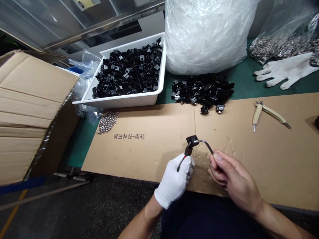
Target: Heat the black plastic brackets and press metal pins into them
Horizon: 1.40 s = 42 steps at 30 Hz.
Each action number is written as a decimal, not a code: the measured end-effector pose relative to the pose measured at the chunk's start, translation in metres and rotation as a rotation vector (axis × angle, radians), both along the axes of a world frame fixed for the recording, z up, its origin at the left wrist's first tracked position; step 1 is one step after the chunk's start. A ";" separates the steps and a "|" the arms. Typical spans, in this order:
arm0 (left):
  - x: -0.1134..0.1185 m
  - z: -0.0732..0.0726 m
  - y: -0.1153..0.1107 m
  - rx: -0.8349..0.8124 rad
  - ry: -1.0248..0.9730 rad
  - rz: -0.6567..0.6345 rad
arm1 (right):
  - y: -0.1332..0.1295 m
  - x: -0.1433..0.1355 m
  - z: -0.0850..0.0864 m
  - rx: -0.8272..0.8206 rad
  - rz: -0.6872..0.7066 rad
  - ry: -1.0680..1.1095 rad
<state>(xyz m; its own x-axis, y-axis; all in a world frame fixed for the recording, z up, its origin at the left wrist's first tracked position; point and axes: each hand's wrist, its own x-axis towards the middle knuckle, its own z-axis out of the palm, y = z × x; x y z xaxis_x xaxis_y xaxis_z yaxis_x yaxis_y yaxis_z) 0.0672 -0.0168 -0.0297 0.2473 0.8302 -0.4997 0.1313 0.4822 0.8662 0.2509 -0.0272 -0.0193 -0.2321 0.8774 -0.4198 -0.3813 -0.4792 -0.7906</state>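
My left hand (pixel 175 179), in a white glove, is closed around a pair of pliers (pixel 188 150) with a bit of red on the handle. A small black plastic part (pixel 191 139) sits at the jaws of the pliers, above the cardboard. Between the thumb and fingers of my bare right hand (pixel 234 176) is a bent metal hex key (pixel 207 145). Its far end meets a small silvery piece on the right side of the black part. Whether that tip is seated in the piece is too small to tell.
A white bin (pixel 119 101) full of black parts stands behind, with a loose heap of them (pixel 201 89) beside it. Small metal pieces (pixel 107 122) lie at left, cutters (pixel 270 113) and a glove (pixel 286 71) at right. A cardboard box (pixel 32 109) borders the left.
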 end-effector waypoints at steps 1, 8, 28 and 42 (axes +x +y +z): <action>0.003 0.000 0.000 -0.037 -0.027 0.025 | 0.000 -0.003 -0.002 0.002 -0.010 0.015; 0.014 -0.001 -0.002 -0.159 -0.131 0.151 | -0.001 -0.018 -0.016 0.066 -0.072 -0.048; 0.015 -0.010 0.003 -0.209 -0.203 0.293 | 0.007 -0.063 -0.041 0.243 -0.245 -0.418; 0.015 -0.008 0.002 -0.147 -0.138 0.394 | 0.006 -0.075 -0.039 0.304 -0.247 -0.659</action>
